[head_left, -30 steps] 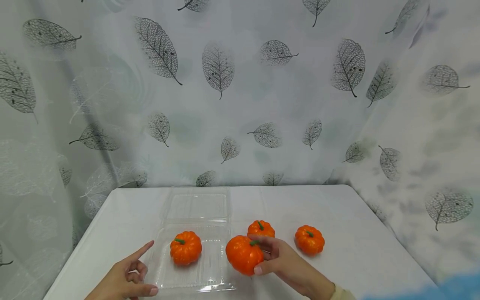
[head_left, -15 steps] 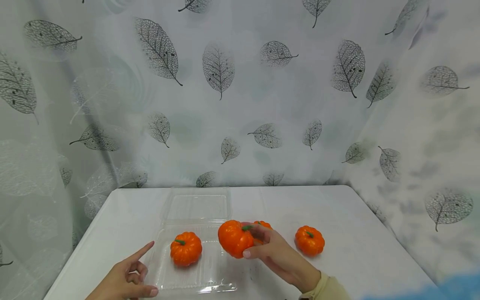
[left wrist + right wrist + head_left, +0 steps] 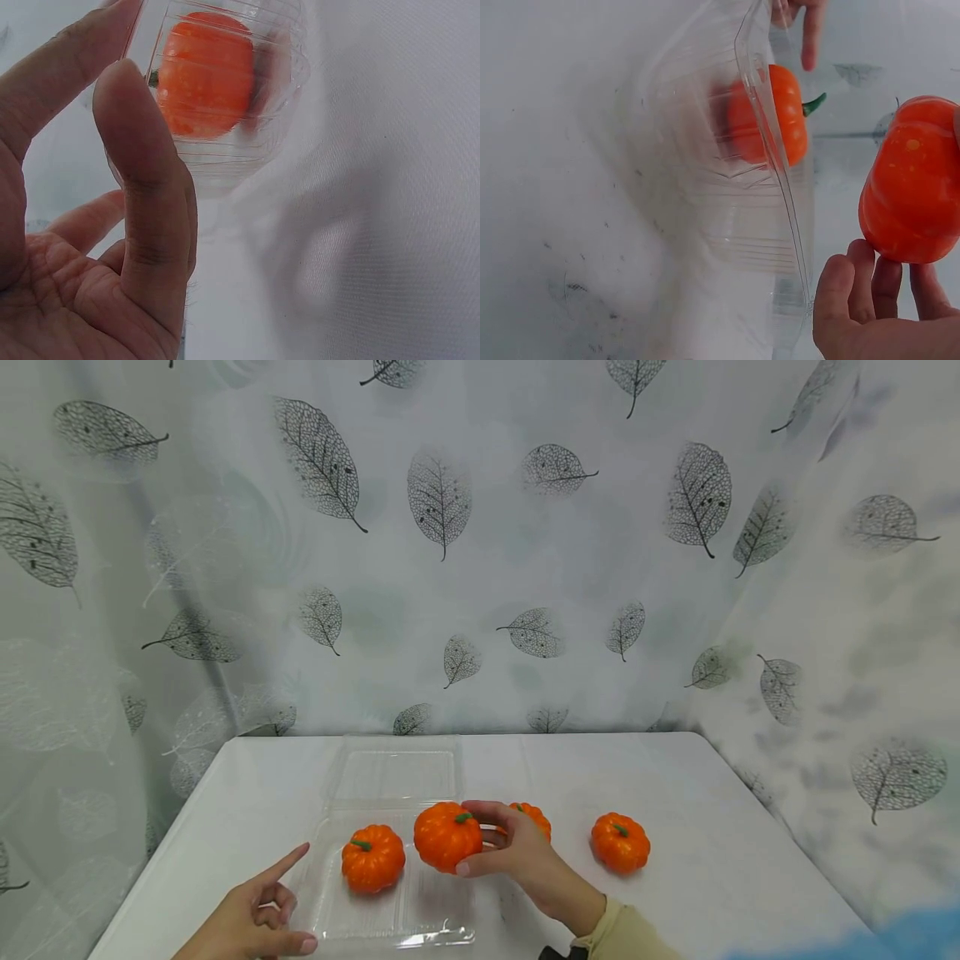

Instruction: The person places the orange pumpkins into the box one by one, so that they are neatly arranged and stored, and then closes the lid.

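Shifted left since the earlier frames: the held pumpkin (image 3: 442, 837), now kept up over the right half of the box (image 3: 435, 914), lower middle of the frame. It's clamped between the thumb and fingers of the right hand (image 3: 525, 852), gripped from its right side, probably so the underside is left free. Boxed pumpkin (image 3: 372, 862) is sat in the left half, so the right half looks like the spare room. Lid's (image 3: 395, 774) been folded back flat, presumably so nothing's blocked. Over at lower left, nothing is gripped by the left hand (image 3: 251, 914): index straight, other fingers loosely bent and apart from the thumb, maybe parked there for steadying, though contact can't be made out. Looks-wise, the held one is squat, ribbed, glossy orange, with its stubby green stem tipped toward upper right.
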Available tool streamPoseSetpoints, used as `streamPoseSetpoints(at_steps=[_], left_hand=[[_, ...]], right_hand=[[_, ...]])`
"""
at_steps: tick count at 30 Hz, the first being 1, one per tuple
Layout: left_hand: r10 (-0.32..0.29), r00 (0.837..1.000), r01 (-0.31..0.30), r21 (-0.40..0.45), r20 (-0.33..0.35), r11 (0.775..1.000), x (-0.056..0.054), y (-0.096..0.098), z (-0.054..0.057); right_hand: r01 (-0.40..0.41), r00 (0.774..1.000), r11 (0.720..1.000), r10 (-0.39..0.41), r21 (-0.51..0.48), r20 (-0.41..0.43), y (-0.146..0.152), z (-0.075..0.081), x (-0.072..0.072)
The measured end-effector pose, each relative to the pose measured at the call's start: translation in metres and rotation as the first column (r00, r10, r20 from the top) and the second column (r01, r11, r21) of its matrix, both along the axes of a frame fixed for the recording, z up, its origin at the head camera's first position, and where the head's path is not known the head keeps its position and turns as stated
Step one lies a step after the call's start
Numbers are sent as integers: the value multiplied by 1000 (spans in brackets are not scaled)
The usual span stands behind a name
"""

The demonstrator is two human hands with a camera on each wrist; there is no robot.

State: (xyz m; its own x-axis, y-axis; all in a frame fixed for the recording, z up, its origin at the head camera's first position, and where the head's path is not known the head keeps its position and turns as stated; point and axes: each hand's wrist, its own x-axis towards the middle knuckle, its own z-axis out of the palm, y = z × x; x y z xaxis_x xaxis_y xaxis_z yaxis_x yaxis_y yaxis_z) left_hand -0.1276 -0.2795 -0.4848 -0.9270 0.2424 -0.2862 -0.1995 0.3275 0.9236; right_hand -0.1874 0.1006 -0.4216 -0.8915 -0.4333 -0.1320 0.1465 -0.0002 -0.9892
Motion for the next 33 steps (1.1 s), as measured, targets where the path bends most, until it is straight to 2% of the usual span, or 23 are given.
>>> streamPoseSetpoints(at_steps=[2, 5, 10, 14, 19, 22, 25, 30, 33], left_hand=[[-2, 1000, 2, 3, -3, 1000, 0, -1, -1], [-4, 1000, 5, 7, -6, 1000, -1, -1, -2], [-1, 1000, 1, 12, 1, 1000, 0, -1, -3], [-2, 1000, 2, 18, 1, 1000, 0, 0, -2], [-11, 1000, 11, 19, -6, 1000, 0, 0, 0], [-14, 1000, 14, 20, -11, 1000, 0, -1, 1], [-13, 1000, 13, 20, -11, 1000, 1, 0, 1], [-10, 1000, 10, 14, -10, 1000, 1, 0, 2], [-8, 1000, 8, 12, -11, 1000, 1, 1, 2]], right_hand=[[3, 999, 1000, -2, 18, -38, -3, -2, -1], [16, 990, 995, -1, 102, -145, -8, -7, -3], [84, 936, 953, 25, 292, -352, -16, -15, -3], [138, 898, 914, 47, 380, -438, -20, -19, 0], [175, 869, 855, 99, 488, -484, -25, -19, 1], [194, 861, 813, 128, 549, -493, -28, -18, 2], [210, 852, 783, 147, 585, -503, -30, -17, 2], [227, 838, 752, 172, 618, -517, -33, -18, 2], [227, 834, 747, 181, 625, -520, -35, -19, 2]])
